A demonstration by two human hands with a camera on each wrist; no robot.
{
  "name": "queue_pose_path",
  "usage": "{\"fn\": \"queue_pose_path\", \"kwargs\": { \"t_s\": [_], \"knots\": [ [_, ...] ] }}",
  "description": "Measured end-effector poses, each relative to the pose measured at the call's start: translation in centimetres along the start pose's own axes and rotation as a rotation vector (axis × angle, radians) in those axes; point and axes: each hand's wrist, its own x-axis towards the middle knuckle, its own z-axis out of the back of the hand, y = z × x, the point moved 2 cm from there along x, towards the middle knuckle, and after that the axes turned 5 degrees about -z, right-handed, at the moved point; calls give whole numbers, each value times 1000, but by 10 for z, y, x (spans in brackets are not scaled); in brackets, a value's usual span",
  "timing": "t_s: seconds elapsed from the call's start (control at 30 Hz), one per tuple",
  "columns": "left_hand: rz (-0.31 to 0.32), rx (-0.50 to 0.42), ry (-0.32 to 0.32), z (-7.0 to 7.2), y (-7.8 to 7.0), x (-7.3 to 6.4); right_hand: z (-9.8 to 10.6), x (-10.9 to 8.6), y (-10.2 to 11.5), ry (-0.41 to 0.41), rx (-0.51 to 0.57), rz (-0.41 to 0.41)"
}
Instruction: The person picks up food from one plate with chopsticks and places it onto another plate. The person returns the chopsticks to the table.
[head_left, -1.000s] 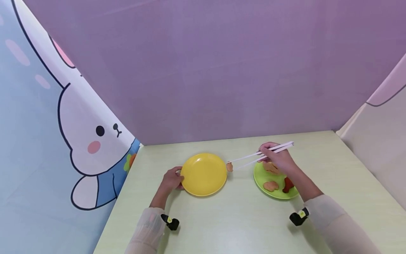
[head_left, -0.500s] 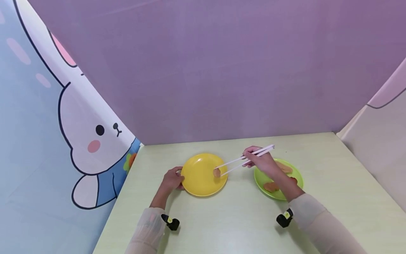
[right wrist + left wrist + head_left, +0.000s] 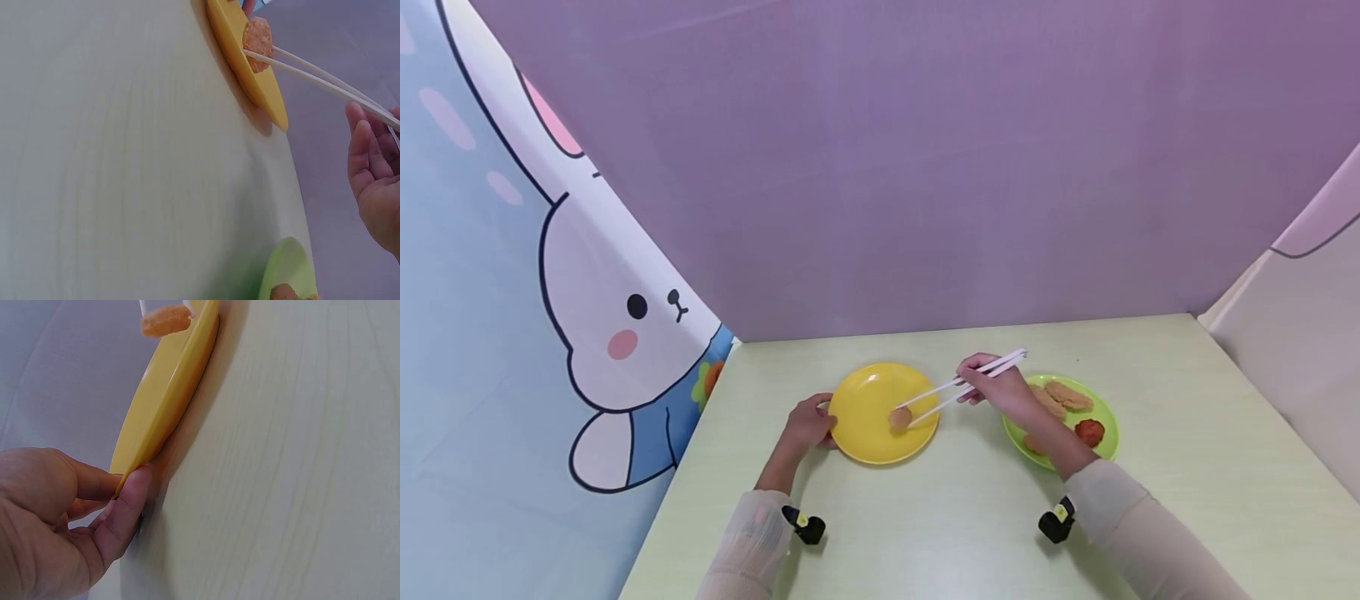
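Observation:
In the head view my left hand (image 3: 808,422) pinches the left rim of a yellow plate (image 3: 857,400), thumb and fingers on either side of it, as the left wrist view confirms. My right hand (image 3: 996,390) holds a pair of white chopsticks (image 3: 325,85). Between their tips is a small brown breaded nugget (image 3: 900,419), over the right half of the yellow plate. Whether the nugget touches the plate I cannot tell. Under and beyond my right forearm lies a green plate (image 3: 1108,417) bearing several brown fried pieces (image 3: 1069,396) and a red lump (image 3: 1089,432).
Both plates stand on a pale wood-grain table (image 3: 925,525). A purple cloth wall (image 3: 925,167) rises behind the table. To the left hangs a blue panel with a cartoon rabbit (image 3: 617,333); a pale panel (image 3: 1300,333) borders the right side.
My right hand has moved left with the chopsticks, carrying the nugget from the yellow plate's right edge to over its surface. More of the green plate is uncovered. My left hand has stayed put.

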Motion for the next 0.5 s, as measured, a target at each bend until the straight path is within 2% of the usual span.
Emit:
{"fn": "queue_pose_path", "kwargs": {
  "t_s": [0.5],
  "knots": [
    [12, 5, 6, -2, -2, 0, -4, -1, -9, -4, 7, -27]
  ]
}}
